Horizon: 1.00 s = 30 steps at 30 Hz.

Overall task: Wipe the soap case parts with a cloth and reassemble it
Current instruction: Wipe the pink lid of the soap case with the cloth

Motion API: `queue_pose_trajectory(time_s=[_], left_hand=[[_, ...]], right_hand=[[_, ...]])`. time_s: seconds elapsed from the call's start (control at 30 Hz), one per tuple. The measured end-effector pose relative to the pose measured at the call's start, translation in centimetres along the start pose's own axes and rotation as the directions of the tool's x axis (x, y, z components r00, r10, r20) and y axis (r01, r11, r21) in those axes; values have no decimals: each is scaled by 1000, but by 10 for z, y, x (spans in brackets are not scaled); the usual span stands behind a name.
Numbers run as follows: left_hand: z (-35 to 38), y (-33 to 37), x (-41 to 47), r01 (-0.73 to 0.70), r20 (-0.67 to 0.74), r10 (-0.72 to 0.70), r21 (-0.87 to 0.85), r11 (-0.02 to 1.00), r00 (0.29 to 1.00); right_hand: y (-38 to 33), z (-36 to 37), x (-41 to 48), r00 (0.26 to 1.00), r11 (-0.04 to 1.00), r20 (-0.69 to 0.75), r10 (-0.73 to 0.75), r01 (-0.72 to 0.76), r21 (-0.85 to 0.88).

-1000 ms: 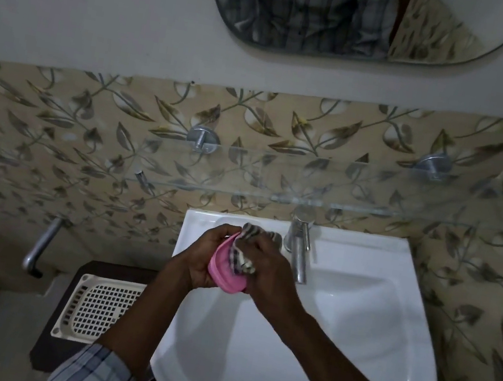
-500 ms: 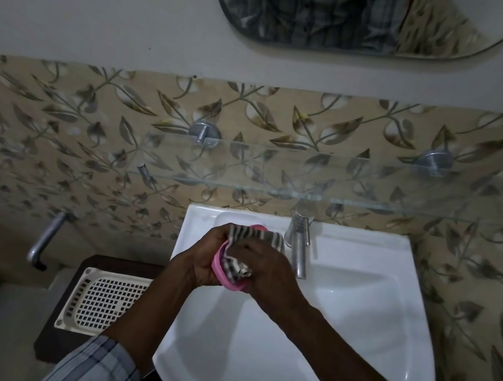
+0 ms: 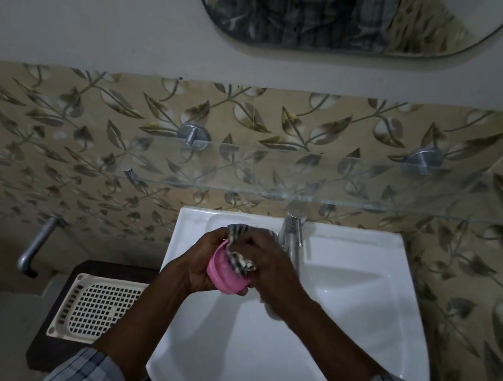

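Observation:
Over the white sink [image 3: 337, 323], my left hand [image 3: 196, 264] grips a pink soap case part [image 3: 223, 274] from the left, its hollow side turned to the right. My right hand [image 3: 267, 265] holds a striped cloth [image 3: 240, 255] bunched against the inside of the pink part. One end of the cloth sticks up above my fingers. A cream perforated tray [image 3: 95, 307], which looks like the case's drain insert, lies on a dark stand left of the sink.
A chrome tap [image 3: 292, 234] stands right behind my hands at the back of the sink. A glass shelf [image 3: 328, 183] juts out above it, under a mirror [image 3: 342, 11]. A metal handle [image 3: 35, 246] sticks out of the wall at the left.
My hands stay over the sink. The pink part has turned a little in my left hand while the cloth has shifted inside it under my right hand.

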<state>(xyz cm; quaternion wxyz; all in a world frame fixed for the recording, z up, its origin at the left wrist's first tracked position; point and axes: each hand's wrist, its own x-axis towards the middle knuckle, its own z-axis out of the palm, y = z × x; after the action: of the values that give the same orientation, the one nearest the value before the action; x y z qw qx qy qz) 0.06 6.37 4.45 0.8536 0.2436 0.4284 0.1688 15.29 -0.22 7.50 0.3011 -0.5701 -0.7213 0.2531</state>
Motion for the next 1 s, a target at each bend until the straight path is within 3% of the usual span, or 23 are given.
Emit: queue_pose_trajectory(time_s=[0.07,0.13,0.23,0.33,0.43,0.57,0.67,0.77,0.87,1.0], left_hand=[[8,0,-9,-20,36,19,39,999,999],[13,-2,-8,-32,-25,32,9,999,999],[22,-8,-5,-155,-86,155,5,988,984],[30,-23,-4,-292,-159,290,7,956,944],[33,-39,-1,-305,-210,307,44,951,928],[26,-33,-7,-321,-183,322,38,946,929],[31,-25,-6,-373,-241,385,99,923,891],[33,-33,-1,-377,-291,371,38,925,882],[21,-39,-3,-400,-295,380,-10,916,877],[24,-27,-6,-390,-294,377,16,921,878]], right_hand=[[4,-8,1,993,996,-82,89,-90,-6],[6,-12,-1,975,990,-197,100,-118,-81],[-3,-4,-6,910,950,-274,311,-305,63],[-9,5,-6,791,851,-332,514,-424,309],[-7,8,-5,822,917,-411,394,-381,117],[-8,0,-2,958,984,-245,147,-167,-61],[-6,2,0,928,942,-264,262,-306,-140],[-10,10,1,874,886,-252,415,-451,-104],[-8,16,-7,912,927,-182,368,-374,0],[-8,16,4,902,957,-320,289,-283,66]])
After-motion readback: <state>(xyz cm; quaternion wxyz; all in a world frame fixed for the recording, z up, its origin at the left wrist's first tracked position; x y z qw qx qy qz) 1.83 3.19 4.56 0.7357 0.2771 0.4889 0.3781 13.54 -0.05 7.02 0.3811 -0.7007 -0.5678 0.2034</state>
